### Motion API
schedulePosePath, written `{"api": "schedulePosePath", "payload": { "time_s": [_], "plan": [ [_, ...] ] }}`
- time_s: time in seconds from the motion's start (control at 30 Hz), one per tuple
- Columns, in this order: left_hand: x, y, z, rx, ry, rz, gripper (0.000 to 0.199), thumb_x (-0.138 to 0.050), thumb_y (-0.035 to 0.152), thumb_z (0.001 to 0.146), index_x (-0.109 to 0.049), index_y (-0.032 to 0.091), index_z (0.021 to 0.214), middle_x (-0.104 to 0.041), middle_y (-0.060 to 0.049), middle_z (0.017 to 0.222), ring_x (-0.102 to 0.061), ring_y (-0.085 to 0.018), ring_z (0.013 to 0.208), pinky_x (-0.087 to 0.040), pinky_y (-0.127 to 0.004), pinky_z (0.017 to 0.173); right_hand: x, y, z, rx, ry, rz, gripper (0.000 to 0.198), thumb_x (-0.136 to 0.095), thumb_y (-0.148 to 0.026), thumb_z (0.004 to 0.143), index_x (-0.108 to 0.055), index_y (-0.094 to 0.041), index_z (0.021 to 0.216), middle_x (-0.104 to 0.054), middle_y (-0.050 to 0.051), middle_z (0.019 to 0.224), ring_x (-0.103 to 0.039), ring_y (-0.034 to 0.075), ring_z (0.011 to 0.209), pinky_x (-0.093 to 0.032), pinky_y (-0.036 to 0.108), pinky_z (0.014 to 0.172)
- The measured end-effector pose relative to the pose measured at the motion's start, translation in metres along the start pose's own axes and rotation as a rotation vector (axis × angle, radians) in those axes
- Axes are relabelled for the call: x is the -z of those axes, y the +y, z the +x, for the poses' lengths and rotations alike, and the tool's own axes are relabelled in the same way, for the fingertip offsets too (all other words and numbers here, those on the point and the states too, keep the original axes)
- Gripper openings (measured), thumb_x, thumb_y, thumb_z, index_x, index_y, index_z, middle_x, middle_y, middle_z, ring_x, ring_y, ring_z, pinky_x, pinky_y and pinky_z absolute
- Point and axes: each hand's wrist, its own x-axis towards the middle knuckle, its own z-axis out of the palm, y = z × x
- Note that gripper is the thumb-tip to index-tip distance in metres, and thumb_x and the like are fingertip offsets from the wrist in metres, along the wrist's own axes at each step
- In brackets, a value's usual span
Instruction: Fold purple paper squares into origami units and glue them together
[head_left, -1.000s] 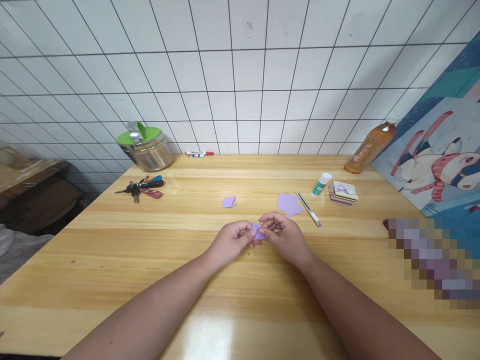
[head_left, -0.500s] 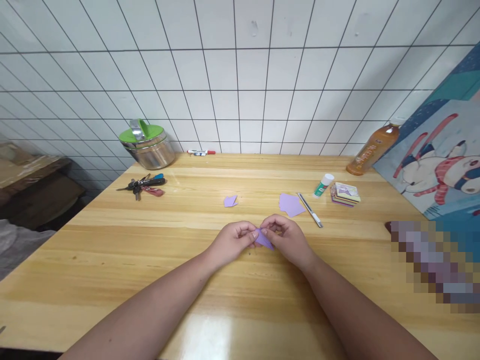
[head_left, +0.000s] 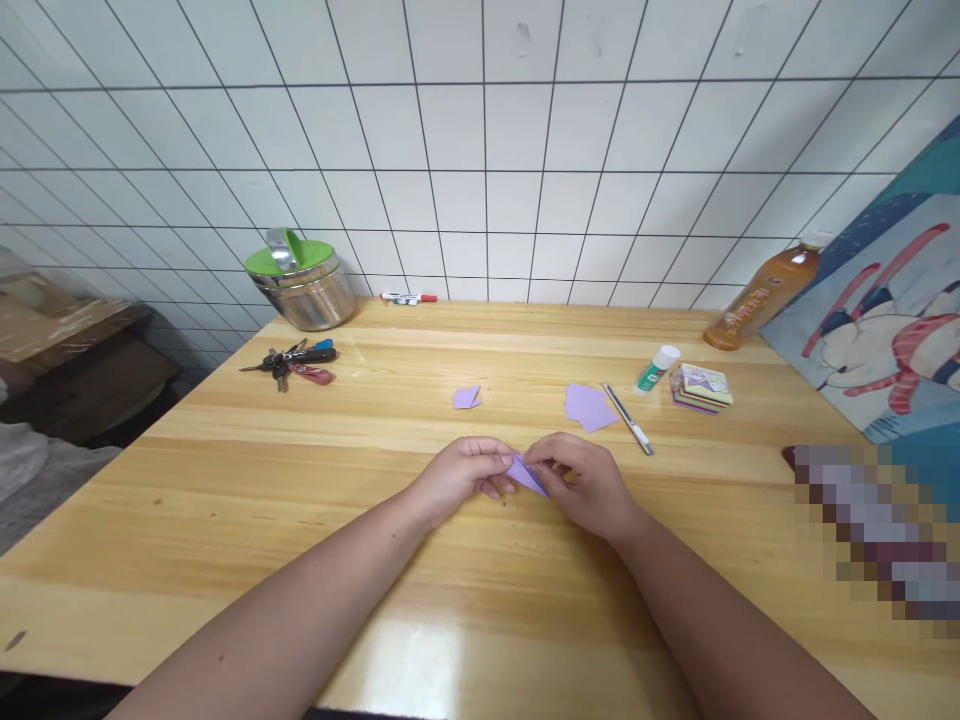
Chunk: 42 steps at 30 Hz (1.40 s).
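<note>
A small piece of purple paper [head_left: 528,476], folded to a narrow pointed shape, is held between my two hands just above the wooden table. My left hand [head_left: 466,477] pinches its left end between thumb and fingers. On the other side, my right hand [head_left: 583,482] grips the upper right edge, with the fingertips partly hidden. Beyond the hands lies a small folded purple paper piece [head_left: 466,398]. Flat purple sheets [head_left: 589,407] lie to its right, beside a slim utility knife [head_left: 628,420].
A glue stick [head_left: 658,369] stands by a stack of coloured paper [head_left: 701,388]. At the back right are a tea bottle [head_left: 765,298] and a picture panel [head_left: 892,320]. Keys [head_left: 292,362], a steel pot [head_left: 311,295] and a marker [head_left: 409,298] sit on the left and back.
The right fingers have shifted along the paper's edge, and more of its purple face shows. My left fingers have spread slightly beneath it. The camera view has tilted a little.
</note>
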Motion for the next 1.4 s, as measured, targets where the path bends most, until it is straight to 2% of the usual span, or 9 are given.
{"api": "schedulePosePath", "payload": {
  "time_s": [0.33,0.57,0.73,0.83,0.97,1.03,1.1,1.17,1.4],
  "plan": [
    [0.001,0.000,0.000,0.010,-0.033,0.015,0.027,-0.068,0.035,0.071,-0.065,0.010,0.081,-0.067,-0.007,0.073,-0.061,-0.012,0.062,-0.046,-0.023,0.059,0.003,0.000,-0.001,0.052,-0.043,-0.087,0.020,-0.048,-0.016,0.082,-0.064,-0.024,0.088,-0.067,0.001,0.084,-0.060,0.013,0.076,-0.044,0.024,0.068],
    [-0.002,0.001,0.000,0.039,0.021,0.065,0.033,-0.070,0.042,0.068,-0.064,0.012,0.077,-0.067,-0.006,0.072,-0.062,-0.012,0.061,-0.046,-0.022,0.058,0.003,0.001,-0.002,0.141,-0.117,-0.154,0.024,-0.044,-0.016,0.085,-0.064,-0.025,0.092,-0.067,0.003,0.092,-0.061,0.015,0.083,-0.045,0.026,0.073],
    [-0.002,0.000,0.001,0.041,0.036,0.081,0.032,-0.070,0.042,0.067,-0.064,0.012,0.076,-0.067,-0.005,0.070,-0.061,-0.012,0.059,-0.046,-0.022,0.057,0.003,0.001,-0.001,0.132,-0.108,-0.113,0.024,-0.044,-0.016,0.085,-0.065,-0.025,0.092,-0.067,0.003,0.093,-0.061,0.015,0.084,-0.046,0.028,0.074],
    [-0.003,0.000,0.000,-0.006,0.046,0.105,0.033,-0.069,0.044,0.068,-0.064,0.012,0.076,-0.066,-0.005,0.068,-0.061,-0.012,0.058,-0.047,-0.023,0.058,0.005,-0.003,-0.002,0.083,-0.086,-0.021,0.022,-0.046,-0.019,0.084,-0.065,-0.025,0.094,-0.067,0.003,0.091,-0.061,0.015,0.081,-0.048,0.028,0.073],
    [-0.008,0.000,-0.002,-0.172,0.091,0.243,0.031,-0.063,0.043,0.073,-0.063,0.012,0.076,-0.064,-0.004,0.065,-0.059,-0.011,0.058,-0.046,-0.023,0.059,0.007,-0.008,-0.003,-0.077,0.035,0.213,0.035,-0.051,-0.028,0.082,-0.054,-0.025,0.117,-0.064,0.006,0.100,-0.062,0.015,0.078,-0.051,0.027,0.067],
    [-0.010,0.000,-0.002,-0.254,0.128,0.346,0.027,-0.061,0.040,0.076,-0.062,0.013,0.074,-0.064,-0.002,0.065,-0.057,-0.011,0.059,-0.045,-0.022,0.059,0.005,-0.007,-0.002,-0.184,0.102,0.232,0.029,-0.052,-0.032,0.082,-0.059,-0.022,0.108,-0.064,0.006,0.094,-0.061,0.015,0.075,-0.050,0.025,0.061],
    [-0.012,-0.001,-0.003,-0.301,0.148,0.418,0.025,-0.059,0.038,0.078,-0.062,0.014,0.073,-0.064,-0.002,0.067,-0.057,-0.011,0.060,-0.045,-0.022,0.060,0.002,-0.006,-0.001,-0.257,0.090,0.199,0.018,-0.055,-0.033,0.080,-0.066,-0.020,0.087,-0.064,0.005,0.082,-0.060,0.016,0.070,-0.047,0.023,0.053],
    [-0.012,-0.003,-0.003,-0.317,0.148,0.461,0.024,-0.058,0.038,0.078,-0.063,0.015,0.074,-0.065,-0.002,0.069,-0.058,-0.012,0.063,-0.045,-0.023,0.061,-0.002,-0.004,0.001,-0.305,0.064,0.191,0.016,-0.058,-0.034,0.077,-0.065,-0.019,0.074,-0.062,0.004,0.074,-0.058,0.015,0.065,-0.045,0.022,0.049],
    [-0.013,-0.005,-0.004,-0.326,0.142,0.522,0.023,-0.057,0.037,0.079,-0.064,0.016,0.076,-0.067,-0.004,0.073,-0.061,-0.014,0.067,-0.047,-0.023,0.063,-0.004,-0.002,0.004,-0.414,-0.003,0.380,0.023,-0.062,-0.040,0.072,-0.061,-0.017,0.068,-0.061,0.001,0.064,-0.054,0.012,0.058,-0.044,0.023,0.053]
  ]
}}
